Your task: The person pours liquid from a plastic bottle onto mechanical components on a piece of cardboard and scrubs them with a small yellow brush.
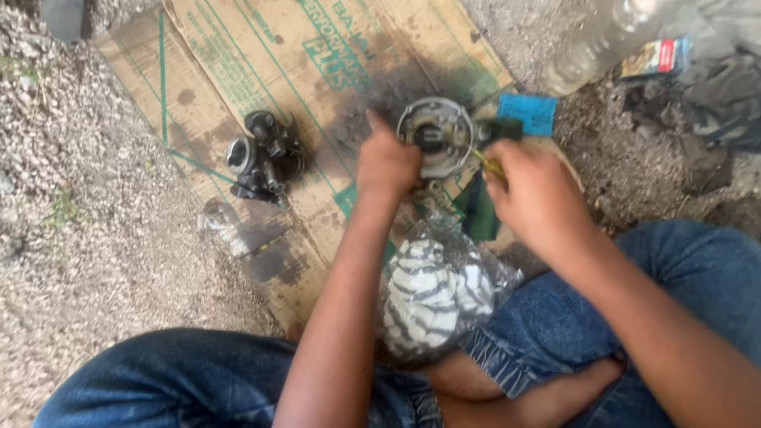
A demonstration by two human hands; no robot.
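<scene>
Right now the round metal part (434,136), a grey disc-shaped housing w/ a dark centre, sits on the flattened cardboard sheet (238,71) near its far right edge. Left hand (386,162) is closed on the part's left rim, steadying it. Right hand (533,194) is closed around a thin yellow-handled tool (486,164), tip aimed at the part's right side. Looks like a fastener or fitting is being worked; judging by the pose, the next move needs the part kept from turning and the tip kept seated.

A dark carburettor-like assembly (264,157) lies well apart toward the sheet's left edge. A clear bag w/ striped cloth (436,293) rests at the near edge, between the knees.

Tool tip is hidden by the fingers; can't tell what it engages. Clear bottle (590,43) is cut off at the top.
</scene>
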